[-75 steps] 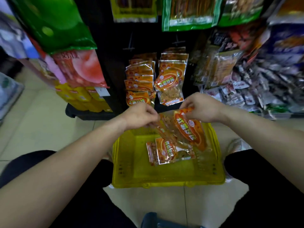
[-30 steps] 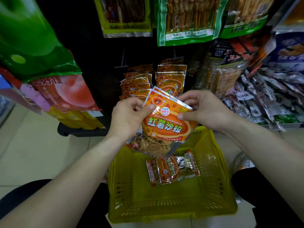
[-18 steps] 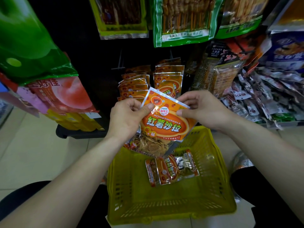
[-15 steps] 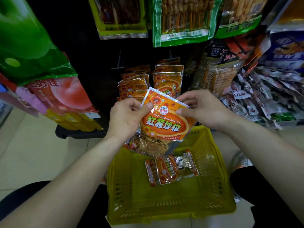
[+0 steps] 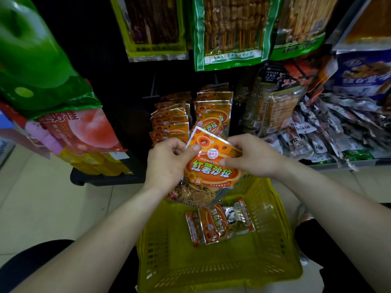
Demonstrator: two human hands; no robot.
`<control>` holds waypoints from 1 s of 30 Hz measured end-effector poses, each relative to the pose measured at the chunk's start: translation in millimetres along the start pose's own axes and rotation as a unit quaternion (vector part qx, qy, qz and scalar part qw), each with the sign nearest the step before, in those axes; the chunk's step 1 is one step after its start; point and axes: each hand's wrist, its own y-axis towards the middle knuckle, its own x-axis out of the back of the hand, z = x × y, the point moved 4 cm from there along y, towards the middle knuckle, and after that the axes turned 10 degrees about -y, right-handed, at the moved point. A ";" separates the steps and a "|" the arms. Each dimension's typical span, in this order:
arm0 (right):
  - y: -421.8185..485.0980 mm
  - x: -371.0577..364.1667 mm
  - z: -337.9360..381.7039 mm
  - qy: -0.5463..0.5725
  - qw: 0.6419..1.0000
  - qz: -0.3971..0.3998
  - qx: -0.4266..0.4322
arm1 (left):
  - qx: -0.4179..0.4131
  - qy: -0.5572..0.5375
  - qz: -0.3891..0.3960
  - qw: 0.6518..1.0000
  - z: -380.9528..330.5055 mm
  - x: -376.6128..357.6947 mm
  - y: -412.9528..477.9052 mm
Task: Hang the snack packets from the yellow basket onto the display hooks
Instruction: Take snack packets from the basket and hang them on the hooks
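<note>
Pinching glossy orange packet (image 5: 211, 172), left hand (image 5: 167, 163) and right hand (image 5: 256, 157) fingers curled, over perforated yellow basket (image 5: 211, 267)

We are in a shop: rows of snack packets (image 5: 212, 115) hang on a dark display rack (image 5: 127, 92), and a yellow basket (image 5: 273, 229) sits on the tiled floor (image 5: 42, 208).

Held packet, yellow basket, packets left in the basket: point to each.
held packet (image 5: 211, 172), head view, orange printed front
yellow basket (image 5: 211, 265), head view, bare mesh floor
packets in basket (image 5: 213, 227), head view, orange front of middle packet
</note>
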 end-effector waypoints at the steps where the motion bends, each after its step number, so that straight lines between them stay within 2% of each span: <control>1: -1.2 -0.6 2.1 -0.024 1.000 -0.010 0.003 | 0.001 0.002 0.003 1.000 2.2 -1.3 -0.9; 4: -5.1 5.9 10.1 -0.121 0.991 -0.061 0.009 | 0.003 0.014 0.028 0.999 8.2 -2.3 -0.1; 8: -1.1 43.0 10.5 -0.286 0.943 -0.168 -0.004 | 0.013 0.041 0.075 0.996 17.7 1.4 3.4; 10: 10.0 62.3 6.3 -0.326 0.927 -0.185 -0.012 | 0.029 0.063 0.085 0.994 26.7 2.8 3.7; 14: 51.1 70.2 -14.8 -0.402 0.899 -0.166 -0.044 | 0.061 0.109 0.120 0.985 43.4 -3.8 4.2; 19: 107.4 37.9 -51.2 -0.450 0.884 -0.106 -0.075 | 0.094 0.162 0.165 0.968 69.5 -14.7 16.4; 22: 134.7 17.6 -76.8 -0.439 0.891 -0.065 -0.091 | 0.110 0.182 0.176 0.961 85.1 -32.1 33.8; 26: 168.7 -6.2 -106.1 -0.412 0.907 -0.011 -0.088 | 0.135 0.146 0.193 0.961 108.2 -79.7 69.4; 30: 202.7 -14.4 -122.5 -0.408 0.910 -0.021 -0.070 | 0.165 0.140 0.246 0.945 146.5 -141.1 101.3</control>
